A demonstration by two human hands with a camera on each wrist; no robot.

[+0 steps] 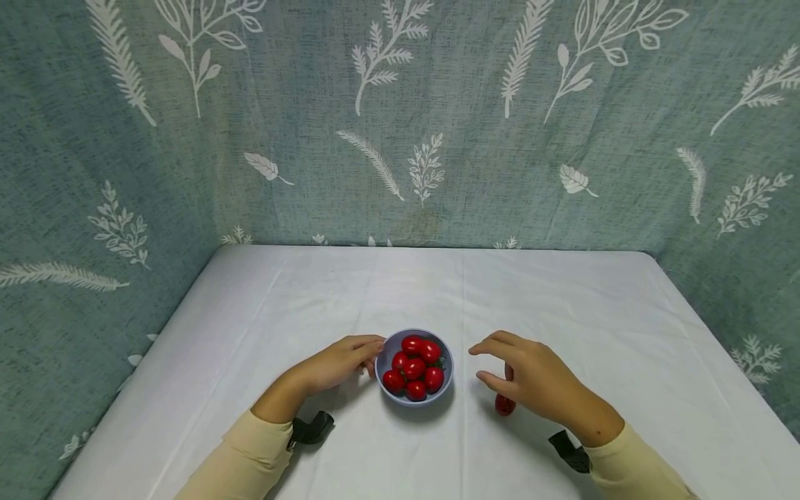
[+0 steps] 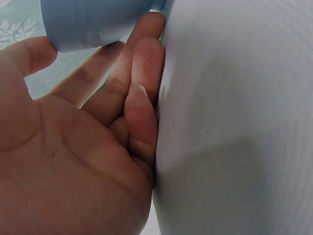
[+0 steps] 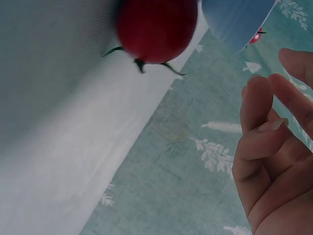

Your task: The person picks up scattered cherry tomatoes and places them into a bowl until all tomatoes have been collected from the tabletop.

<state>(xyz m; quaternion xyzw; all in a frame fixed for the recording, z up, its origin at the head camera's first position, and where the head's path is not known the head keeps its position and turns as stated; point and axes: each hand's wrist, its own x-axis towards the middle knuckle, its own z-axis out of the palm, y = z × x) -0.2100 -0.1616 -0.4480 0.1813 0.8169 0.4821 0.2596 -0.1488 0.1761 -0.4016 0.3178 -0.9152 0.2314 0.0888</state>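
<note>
A small blue-grey bowl (image 1: 382, 387) stands mid-table with several red cherry tomatoes (image 1: 414, 368) in it, one showing green sepals. My left hand (image 1: 344, 362) holds the bowl's left side, thumb at the rim and other fingers low by the wall. In the left wrist view the outer wall of the bowl (image 2: 93, 24) lies at the thumb and fingertips. Right of the bowl, my right hand (image 1: 531, 375) hovers with thumb and index finger apart, gripping nothing. Partly under it, a loose cherry tomato (image 1: 505, 405) lies on the table; its green sepals (image 3: 140, 64) show in the right wrist view.
A white cloth (image 1: 300, 292) covers the table. Green fabric (image 1: 300, 194) with white leaf prints hangs behind the table and along its sides. A black strap (image 1: 312, 428) sits at the left wrist and another black strap (image 1: 569, 453) at the right.
</note>
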